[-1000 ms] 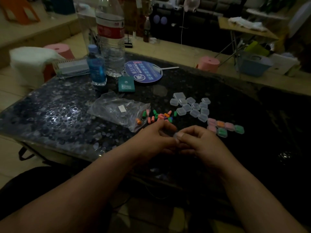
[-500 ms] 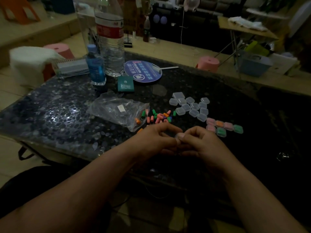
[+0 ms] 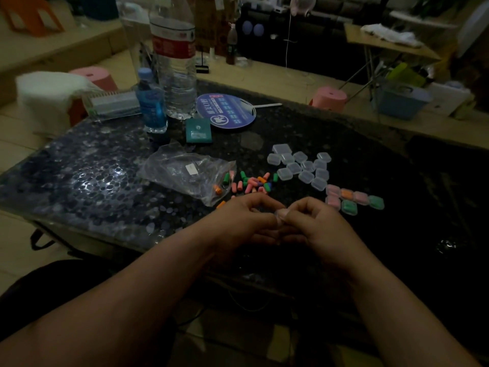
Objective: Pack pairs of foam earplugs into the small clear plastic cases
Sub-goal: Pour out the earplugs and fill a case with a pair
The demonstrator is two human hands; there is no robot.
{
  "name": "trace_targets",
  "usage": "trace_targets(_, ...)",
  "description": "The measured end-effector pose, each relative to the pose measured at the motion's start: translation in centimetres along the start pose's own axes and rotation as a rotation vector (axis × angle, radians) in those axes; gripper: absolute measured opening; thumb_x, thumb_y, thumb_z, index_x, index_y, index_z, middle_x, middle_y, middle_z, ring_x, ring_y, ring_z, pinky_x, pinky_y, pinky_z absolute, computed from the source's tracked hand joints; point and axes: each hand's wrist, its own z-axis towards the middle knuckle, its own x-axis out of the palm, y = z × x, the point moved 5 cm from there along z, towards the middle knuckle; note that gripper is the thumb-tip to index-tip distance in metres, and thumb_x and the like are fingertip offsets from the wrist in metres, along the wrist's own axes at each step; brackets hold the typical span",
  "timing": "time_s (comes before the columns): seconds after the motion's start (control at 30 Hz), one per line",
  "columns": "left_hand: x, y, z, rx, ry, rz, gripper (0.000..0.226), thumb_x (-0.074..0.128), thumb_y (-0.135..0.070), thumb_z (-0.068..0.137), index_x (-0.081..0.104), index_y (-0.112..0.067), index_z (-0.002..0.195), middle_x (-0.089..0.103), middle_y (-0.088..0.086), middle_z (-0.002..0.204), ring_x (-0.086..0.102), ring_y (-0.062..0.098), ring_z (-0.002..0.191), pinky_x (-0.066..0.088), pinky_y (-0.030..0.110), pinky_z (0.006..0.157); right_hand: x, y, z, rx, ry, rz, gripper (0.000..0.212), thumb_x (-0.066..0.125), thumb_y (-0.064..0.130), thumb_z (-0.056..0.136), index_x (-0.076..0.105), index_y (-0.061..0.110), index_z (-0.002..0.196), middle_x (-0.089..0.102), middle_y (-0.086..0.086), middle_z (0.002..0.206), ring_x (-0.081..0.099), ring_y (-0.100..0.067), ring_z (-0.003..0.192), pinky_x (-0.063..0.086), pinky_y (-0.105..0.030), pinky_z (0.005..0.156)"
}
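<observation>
The left hand [image 3: 246, 221] and right hand [image 3: 317, 223] meet fingertip to fingertip over the near edge of the surface. Both grips are curled in and clamped on one small clear plastic case [image 3: 281, 214], which shows only as a pale sliver between the thumbs and forefingers. Whether its lid is up or down, or what is inside it, cannot be told in the dim light. Just beyond the knuckles, at about 12 o'clock from the hands, lies a scatter of loose foam earplugs [image 3: 251, 182] in pink, orange and green. A few of them lie at the mouth of a crumpled clear plastic bag [image 3: 188, 176] at 10 o'clock. At 1 o'clock sits a cluster of empty clear square cases [image 3: 301, 168], touching one another. Near it, at 2 o'clock, is a short row of filled cases [image 3: 352, 198] showing pink, orange and green through their lids. Farther off on the dark speckled stone surface [image 3: 79, 181], towards 11 o'clock, lies a small teal box [image 3: 198, 131]. Past it are a round blue hand fan [image 3: 226, 112], a small blue bottle [image 3: 151, 107] and a tall clear water bottle with a red label [image 3: 176, 62].
</observation>
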Motion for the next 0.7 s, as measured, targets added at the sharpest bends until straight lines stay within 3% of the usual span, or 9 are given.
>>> trace_targets(0.2, 0.0, 0.1, 0.0, -0.001, -0.012, -0.001, 0.028, 0.067, -0.002, 0.095, 0.067, -0.009, 0.122, 0.072, 0.015, 0.098, 0.072, 0.023, 0.089, 0.063, 0.036, 0.087, 0.1, 0.3, -0.5, -0.032, 0.012, -0.038, 0.015, 0.074, 0.018, 0.099, 0.066, 0.006, 0.103, 0.080, -0.006, 0.082, 0.079, -0.024, 0.080, 0.062, -0.032, 0.070)
trace_targets(0.3, 0.0, 0.0, 0.0, -0.008, -0.027, -0.026, 0.023, 0.063, -0.002, 0.096, 0.067, -0.009, 0.118, 0.072, 0.020, 0.102, 0.072, 0.023, 0.086, 0.063, 0.033, 0.080, 0.2, 0.2, -0.3, -0.036, -0.020, -0.045, 0.012, 0.074, 0.016, 0.097, 0.067, 0.007, 0.101, 0.080, -0.011, 0.085, 0.080, -0.029, 0.083, 0.065, -0.041, 0.074)
trace_targets(0.37, -0.1, -0.1, 0.1, -0.014, -0.048, -0.066, 0.022, 0.057, -0.002, 0.098, 0.066, -0.010, 0.117, 0.072, 0.025, 0.108, 0.071, 0.027, 0.088, 0.063, 0.038, 0.082, 0.2, 0.0, -0.2, -0.032, -0.049, 0.005, 0.005, 0.070, 0.011, 0.096, 0.067, 0.008, 0.099, 0.079, -0.017, 0.090, 0.079, -0.036, 0.087, 0.064, -0.049, 0.079)
trace_targets(0.5, -0.3, -0.2, 0.2, -0.021, -0.065, -0.148, 0.026, 0.051, -0.002, 0.100, 0.064, -0.010, 0.121, 0.072, 0.021, 0.111, 0.073, 0.027, 0.091, 0.062, 0.040, 0.089, -0.2, -0.1, 0.1, -0.020, -0.075, 0.039, 0.007, 0.064, 0.011, 0.100, 0.070, 0.011, 0.103, 0.080, -0.014, 0.092, 0.079, -0.029, 0.083, 0.064, -0.039, 0.071)
trace_targets(0.7, 0.1, 0.3, 0.0, -0.072, -0.087, -0.303, 0.029, 0.053, 0.005, 0.099, 0.060, -0.005, 0.124, 0.071, 0.025, 0.112, 0.076, 0.035, 0.100, 0.065, 0.036, 0.081, -1.6, -0.6, 0.5, -0.038, -0.222, -0.247, 0.012, 0.062, 0.019, 0.102, 0.073, 0.022, 0.099, 0.078, -0.004, 0.082, 0.075, -0.018, 0.071, 0.058, -0.031, 0.060)
